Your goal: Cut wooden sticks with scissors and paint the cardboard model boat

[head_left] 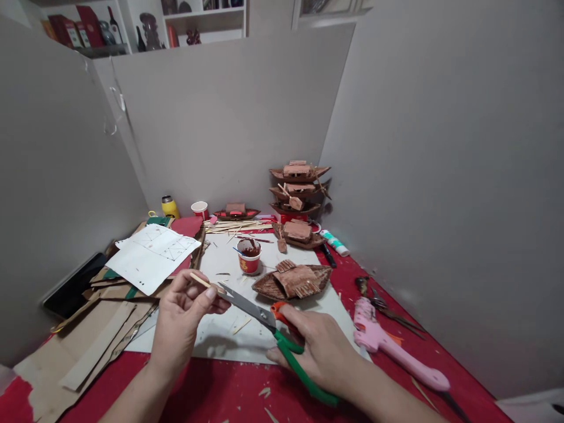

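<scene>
My left hand (187, 308) pinches a thin wooden stick (200, 280) between thumb and fingers, its pale end sticking out toward the upper left. In my right hand (315, 341) are scissors (253, 308) with green and orange handles. Their blade tips reach the fingers of my left hand, close to the stick; whether they touch it I cannot tell. Just beyond the scissors, a brown model boat (293, 279) with a slatted roof rests on a white board (220, 341). Behind it stands a paper cup (249, 255) with dark brown paint inside.
More model boats (299, 170) are stacked at the back right. Loose sticks (242, 225) lie along the back. Paper sheets (152, 252) and cardboard (83, 346) cover the left side. A pink glue gun (400, 346) and pliers (392, 308) lie right. Grey partitions (229, 117) enclose the table.
</scene>
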Motion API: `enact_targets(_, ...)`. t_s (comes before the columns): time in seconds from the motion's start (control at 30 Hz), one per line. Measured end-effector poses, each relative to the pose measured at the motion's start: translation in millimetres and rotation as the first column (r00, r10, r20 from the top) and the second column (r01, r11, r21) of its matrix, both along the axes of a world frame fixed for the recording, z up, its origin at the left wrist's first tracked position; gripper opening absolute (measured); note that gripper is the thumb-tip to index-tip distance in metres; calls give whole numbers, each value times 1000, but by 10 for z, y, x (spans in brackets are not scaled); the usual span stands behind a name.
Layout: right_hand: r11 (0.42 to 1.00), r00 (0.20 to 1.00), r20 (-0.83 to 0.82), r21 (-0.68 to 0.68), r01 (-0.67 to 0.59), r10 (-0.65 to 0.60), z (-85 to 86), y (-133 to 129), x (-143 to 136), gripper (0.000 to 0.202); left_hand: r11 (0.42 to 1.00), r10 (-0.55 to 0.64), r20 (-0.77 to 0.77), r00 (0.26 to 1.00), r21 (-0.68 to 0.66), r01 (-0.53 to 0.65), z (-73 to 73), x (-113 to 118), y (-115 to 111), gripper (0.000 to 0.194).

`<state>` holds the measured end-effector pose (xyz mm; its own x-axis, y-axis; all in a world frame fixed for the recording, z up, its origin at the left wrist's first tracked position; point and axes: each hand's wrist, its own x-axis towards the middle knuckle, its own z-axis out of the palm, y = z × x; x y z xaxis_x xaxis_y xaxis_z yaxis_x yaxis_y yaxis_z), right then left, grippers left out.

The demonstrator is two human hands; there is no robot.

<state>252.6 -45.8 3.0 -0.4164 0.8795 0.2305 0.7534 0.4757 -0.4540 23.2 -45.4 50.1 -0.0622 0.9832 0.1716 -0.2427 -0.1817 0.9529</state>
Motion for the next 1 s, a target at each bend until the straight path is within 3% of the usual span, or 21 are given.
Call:
enact_targets(0.23,1000,1000,27,-21,10,-10,8,16,16,33,998,31,39,999,-63,-28,9,-5,13,22)
enact_targets(0.43,1000,1000,15,-23,17,-16,-7,17,20,33,998,57,8,998,-26,-57,-21,-45,34,19)
enact_targets(0.6,999,1000,-19,-32,22,-22,-32,27,34,33,1000,-14,-91,996,-13,13,-10,-45,61,17)
enact_targets(0.83,989,990,-19,-37,142,-143,-28,58,56,35,994,-95,-128,987,-64,87,-90,-38,147,23)
enact_targets(1.0,985,982,91,-11,170,-169,-8,43,43,37,998,-19,-42,999,-59,17,-139,-48,234,29)
